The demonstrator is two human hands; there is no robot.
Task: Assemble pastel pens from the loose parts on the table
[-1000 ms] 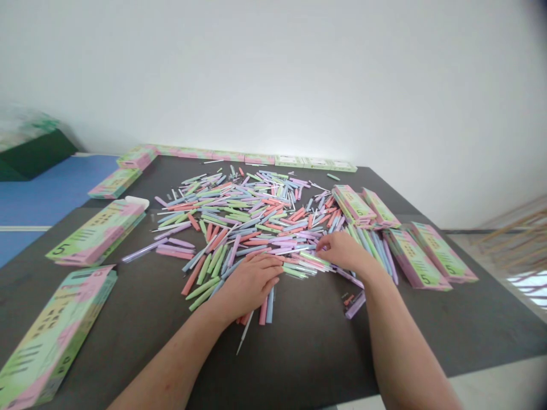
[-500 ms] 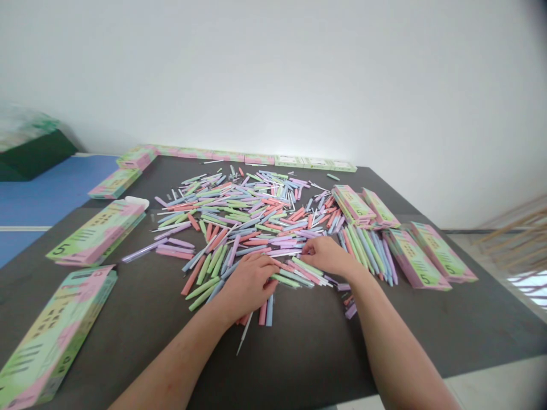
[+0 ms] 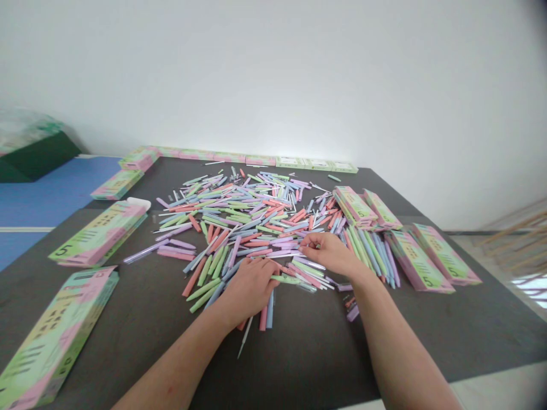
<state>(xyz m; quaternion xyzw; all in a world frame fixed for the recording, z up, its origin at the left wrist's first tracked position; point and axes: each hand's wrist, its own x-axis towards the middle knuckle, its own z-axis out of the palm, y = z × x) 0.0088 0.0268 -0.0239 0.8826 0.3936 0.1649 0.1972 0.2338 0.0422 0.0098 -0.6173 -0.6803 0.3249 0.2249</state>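
Observation:
A large heap of slim pastel pens (image 3: 239,222) in pink, green, blue, lilac and white lies spread across the table. My left hand (image 3: 250,287) rests on the near side of the heap, fingers together, with a green pen (image 3: 285,279) sticking out to the right beside the fingertips. My right hand (image 3: 325,253) sits on the pens to the right, its fingertips drawn together at the heap. Whether either hand grips any pens is hidden by the fingers.
Pastel boxes marked 5 (image 3: 431,259) stand in stacks at the right, with others (image 3: 98,236) at the left and a row (image 3: 256,160) along the far edge of the dark table (image 3: 299,353). A blue floor mat (image 3: 55,193) lies beyond the left edge.
My right hand has moved left along the heap, and the pens under it have shifted. My left hand stays nearly in place, and the view has moved slightly.

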